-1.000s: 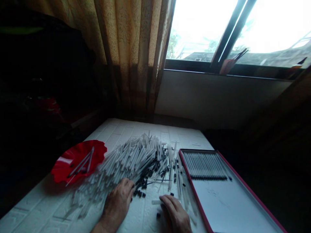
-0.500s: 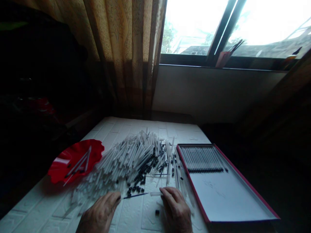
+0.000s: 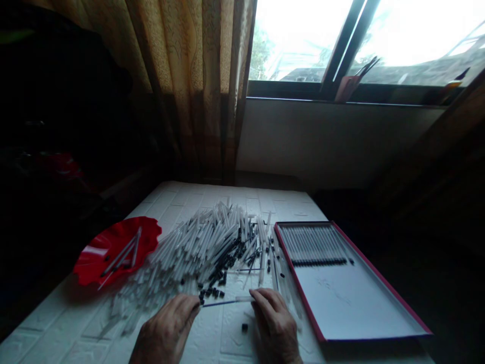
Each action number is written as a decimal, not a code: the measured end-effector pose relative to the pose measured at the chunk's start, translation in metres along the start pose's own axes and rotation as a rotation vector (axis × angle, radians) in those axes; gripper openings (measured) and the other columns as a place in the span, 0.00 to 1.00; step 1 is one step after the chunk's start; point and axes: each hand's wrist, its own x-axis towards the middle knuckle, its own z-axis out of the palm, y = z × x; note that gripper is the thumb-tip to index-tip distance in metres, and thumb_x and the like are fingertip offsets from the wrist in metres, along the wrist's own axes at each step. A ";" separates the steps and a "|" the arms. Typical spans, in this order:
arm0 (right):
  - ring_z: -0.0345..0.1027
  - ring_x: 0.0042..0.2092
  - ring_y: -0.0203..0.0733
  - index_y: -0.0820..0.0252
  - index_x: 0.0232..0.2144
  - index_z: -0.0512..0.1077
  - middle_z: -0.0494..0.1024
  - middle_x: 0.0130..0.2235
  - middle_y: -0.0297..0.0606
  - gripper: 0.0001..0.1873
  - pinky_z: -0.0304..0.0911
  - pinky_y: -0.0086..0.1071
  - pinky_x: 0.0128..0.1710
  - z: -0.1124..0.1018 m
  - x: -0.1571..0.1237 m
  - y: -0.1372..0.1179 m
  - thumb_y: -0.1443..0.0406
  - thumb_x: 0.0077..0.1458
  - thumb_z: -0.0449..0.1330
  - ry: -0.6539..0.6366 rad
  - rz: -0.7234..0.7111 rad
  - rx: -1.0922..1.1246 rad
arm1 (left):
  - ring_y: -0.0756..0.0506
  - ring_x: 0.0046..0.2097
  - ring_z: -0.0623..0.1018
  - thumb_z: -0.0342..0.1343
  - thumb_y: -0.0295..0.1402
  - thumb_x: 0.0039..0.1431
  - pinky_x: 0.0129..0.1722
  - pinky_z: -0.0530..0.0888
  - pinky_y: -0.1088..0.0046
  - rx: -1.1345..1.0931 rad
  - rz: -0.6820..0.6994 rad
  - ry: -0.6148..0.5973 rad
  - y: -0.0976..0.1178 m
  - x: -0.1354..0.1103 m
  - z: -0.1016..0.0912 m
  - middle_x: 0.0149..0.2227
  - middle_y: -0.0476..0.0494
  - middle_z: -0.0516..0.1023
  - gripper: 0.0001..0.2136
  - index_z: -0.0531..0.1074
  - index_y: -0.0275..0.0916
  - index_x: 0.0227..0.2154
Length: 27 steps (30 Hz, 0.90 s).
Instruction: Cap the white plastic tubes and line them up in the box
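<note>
The right hand is curling closed, pinching a clear plastic tube above the white brick-patterned tabletop, and a thin blue rod is running out of that tube toward the left hand. The left hand is sitting half-curled at the rod's dark tip; whether it's actually gripping, I can't tell from here. The bulk of the pieces are lying loose: a big sprawling heap of clear tubes is filling the table's middle, with small black caps scattered along its near edge and one lone black cap lying just beside the right hand. Over on the right, a red-rimmed white tray is holding a single neat row of capped tubes at its far end, while a scalloped red plastic plate on the left is cradling a few more tubes.
</note>
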 end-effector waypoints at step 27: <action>0.76 0.39 0.40 0.58 0.44 0.71 0.80 0.37 0.42 0.10 0.72 0.28 0.40 -0.008 0.009 -0.007 0.65 0.66 0.50 0.196 0.077 0.132 | 0.45 0.38 0.79 0.55 0.24 0.55 0.35 0.75 0.75 -0.265 -0.110 -0.469 0.076 -0.002 0.077 0.35 0.48 0.78 0.08 0.73 0.45 0.32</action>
